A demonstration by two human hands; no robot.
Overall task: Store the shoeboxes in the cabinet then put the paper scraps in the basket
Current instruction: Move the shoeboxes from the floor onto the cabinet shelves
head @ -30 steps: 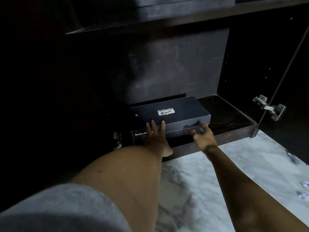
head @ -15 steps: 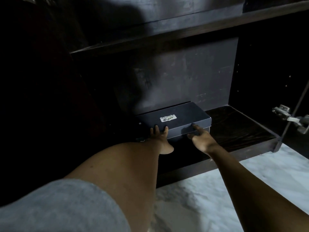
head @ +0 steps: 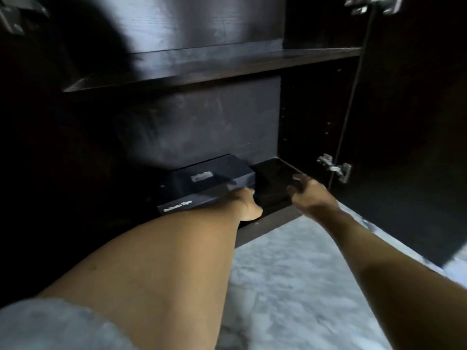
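Left hand (head: 246, 204) of mine touches the shoebox (head: 202, 180) at its near right corner; fingers hidden, grip unclear. Right hand (head: 310, 195) hangs loosely curled, empty. Shoebox sits mid-frame on the cabinet's bottom shelf (head: 273, 178).

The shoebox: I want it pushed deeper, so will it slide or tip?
The shoebox probably slides rather than tips: it is low, wide and flat on the cabinet floor. Likely fairly stiff: its edges look straight where the left hand presses.
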